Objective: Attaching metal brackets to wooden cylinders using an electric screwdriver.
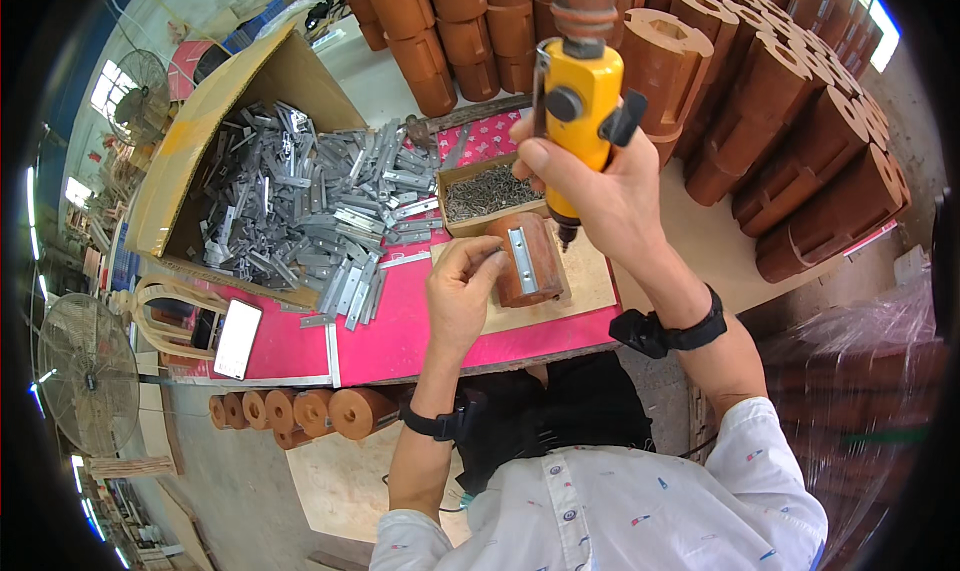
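Observation:
My right hand (pixel 618 193) is wrapped around a yellow power screwdriver (pixel 585 76), whose dark tip points down beside a short reddish-brown cylinder (pixel 545 256). The tip looks apart from the cylinder. A narrow silver metal strip (pixel 521 259) with holes lies along the cylinder's upper side. At the cylinder's left, my left hand (pixel 460 289) has thumb and fingertips pinched together close to the strip. Whatever is in that pinch is too small to tell. Behind the cylinder, a shallow cardboard box (pixel 456 229) holds many small screws (pixel 490 193).
A large cardboard box (pixel 165 196) spills metal strips (pixel 300 196) onto the pink tabletop (pixel 400 346). A phone (pixel 238 339) leans at the front left. Tall brown cylinders (pixel 770 101) stand at the back and right. A hammer (pixel 421 134) lies behind the strips. More cylinders (pixel 360 413) sit below the table edge.

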The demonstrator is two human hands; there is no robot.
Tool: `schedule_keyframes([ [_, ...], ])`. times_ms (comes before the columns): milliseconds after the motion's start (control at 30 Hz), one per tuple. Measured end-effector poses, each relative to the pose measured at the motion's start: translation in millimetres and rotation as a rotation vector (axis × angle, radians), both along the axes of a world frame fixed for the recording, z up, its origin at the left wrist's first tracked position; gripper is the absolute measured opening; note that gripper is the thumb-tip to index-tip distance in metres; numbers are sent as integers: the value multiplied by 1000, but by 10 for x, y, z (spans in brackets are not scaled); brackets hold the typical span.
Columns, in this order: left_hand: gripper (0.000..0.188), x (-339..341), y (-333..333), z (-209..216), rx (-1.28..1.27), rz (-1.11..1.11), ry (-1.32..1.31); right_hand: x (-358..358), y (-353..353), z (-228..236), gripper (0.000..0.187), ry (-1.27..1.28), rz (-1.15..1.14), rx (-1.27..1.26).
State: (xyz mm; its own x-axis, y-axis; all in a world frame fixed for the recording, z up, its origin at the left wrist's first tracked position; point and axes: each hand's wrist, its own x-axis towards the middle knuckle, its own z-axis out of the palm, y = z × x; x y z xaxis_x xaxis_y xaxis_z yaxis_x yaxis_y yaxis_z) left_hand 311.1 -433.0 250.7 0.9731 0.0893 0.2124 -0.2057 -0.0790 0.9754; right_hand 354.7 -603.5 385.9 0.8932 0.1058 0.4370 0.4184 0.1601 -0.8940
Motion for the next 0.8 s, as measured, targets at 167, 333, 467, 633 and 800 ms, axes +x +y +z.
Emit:
schedule_keyframes([
  [167,29,-61,-53,-4,119,-70,-45,70,211,16,28,-67,52,117],
  [333,33,-82,-173,148,140,-22,-61,47,315,-26,28,-56,40,110],
  [467,36,-73,-176,188,154,-35,-95,26,321,-31,28,-68,48,80],
  [633,37,-79,-182,212,168,-34,-67,9,328,-38,28,-57,51,83],
  [800,37,-71,-193,225,163,-46,-62,10,334,-60,27,-57,63,104],
])
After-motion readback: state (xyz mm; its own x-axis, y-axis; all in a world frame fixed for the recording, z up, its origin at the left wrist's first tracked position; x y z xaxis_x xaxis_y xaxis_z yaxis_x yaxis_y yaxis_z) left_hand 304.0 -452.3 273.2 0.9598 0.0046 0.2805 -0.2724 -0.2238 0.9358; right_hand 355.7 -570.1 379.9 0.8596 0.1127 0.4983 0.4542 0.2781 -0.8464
